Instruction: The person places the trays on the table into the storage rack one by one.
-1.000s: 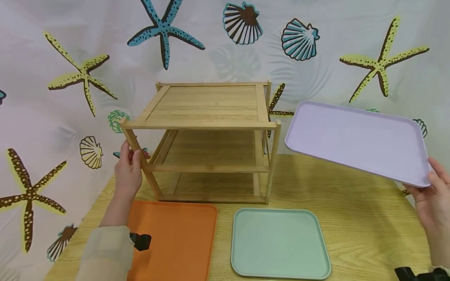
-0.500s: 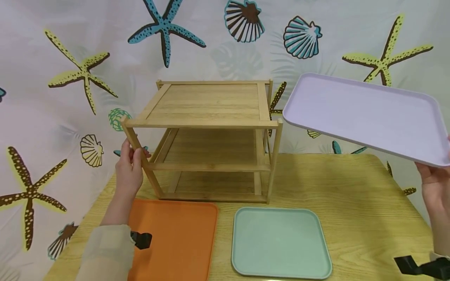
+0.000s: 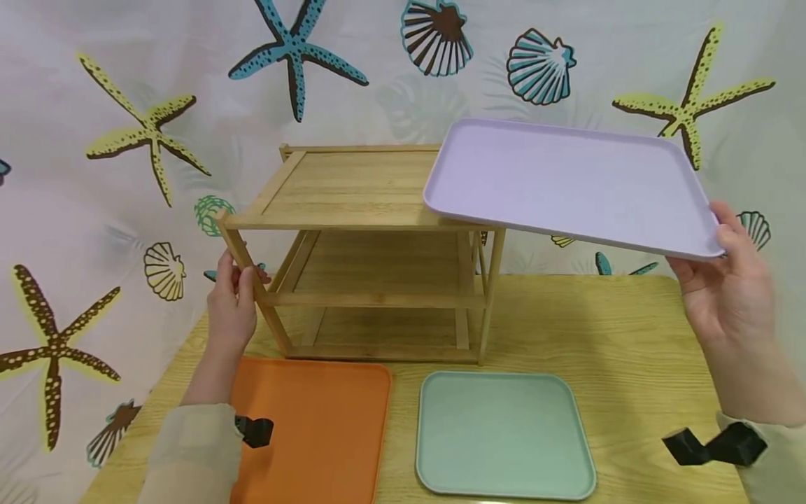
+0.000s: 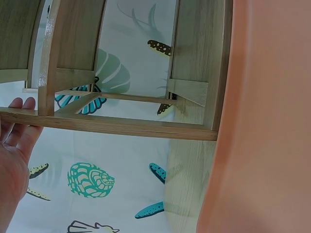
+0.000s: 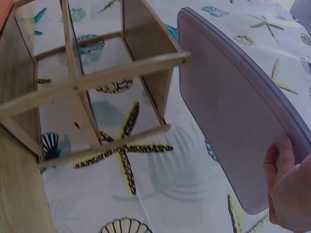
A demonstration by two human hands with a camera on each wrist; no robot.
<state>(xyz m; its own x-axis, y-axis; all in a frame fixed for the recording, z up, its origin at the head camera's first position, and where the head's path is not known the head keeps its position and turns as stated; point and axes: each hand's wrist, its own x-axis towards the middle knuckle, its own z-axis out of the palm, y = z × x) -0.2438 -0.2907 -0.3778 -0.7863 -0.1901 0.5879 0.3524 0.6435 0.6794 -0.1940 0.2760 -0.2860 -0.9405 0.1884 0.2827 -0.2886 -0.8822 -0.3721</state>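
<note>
A three-tier wooden shelf rack [image 3: 365, 189] stands on the table. My left hand [image 3: 231, 301] grips its front left post at mid-height; in the left wrist view the fingers [image 4: 29, 138] wrap that post. My right hand [image 3: 730, 287] pinches the right end of a lilac tray [image 3: 567, 185], thumb on the rim and fingers beneath. Held in the air and slightly tilted, the tray has its left end overlapping the rack's top right corner in the head view. From the right wrist, the tray's underside [image 5: 223, 107] shows beside the rack.
In front of the rack, an orange tray [image 3: 315, 427] lies at the left and a mint green tray [image 3: 504, 434] at the right. The wooden table [image 3: 617, 350] extends to the right. Behind hangs a white cloth [image 3: 428, 112] printed with starfish and shells.
The lilac tray has risen with my right hand, then moved left until it overlaps the rack's top right corner. My left hand stays on the post.
</note>
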